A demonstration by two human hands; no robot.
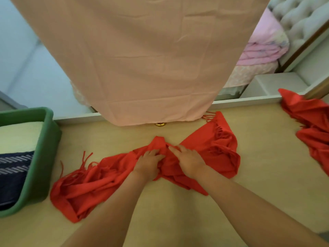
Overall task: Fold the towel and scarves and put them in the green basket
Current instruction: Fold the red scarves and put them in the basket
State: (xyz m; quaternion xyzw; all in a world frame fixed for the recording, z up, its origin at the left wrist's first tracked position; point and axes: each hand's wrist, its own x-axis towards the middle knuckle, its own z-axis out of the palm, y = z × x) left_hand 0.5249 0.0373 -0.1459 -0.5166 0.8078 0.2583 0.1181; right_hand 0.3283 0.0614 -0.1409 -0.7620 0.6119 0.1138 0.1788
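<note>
A red fringed scarf lies bunched and crumpled across the wooden table, one end at the lower left, the other toward the upper right. My left hand and my right hand rest side by side on its middle, fingers curled into the cloth. A second red scarf lies in a heap at the table's right edge. The green basket stands at the left, holding a folded cream towel and a folded dark blue striped cloth.
A large pink cloth hangs down over the table's far edge, above a small brass knob. Behind it at the right are pink bedding and a tufted headboard. Bare tabletop lies between the two scarves.
</note>
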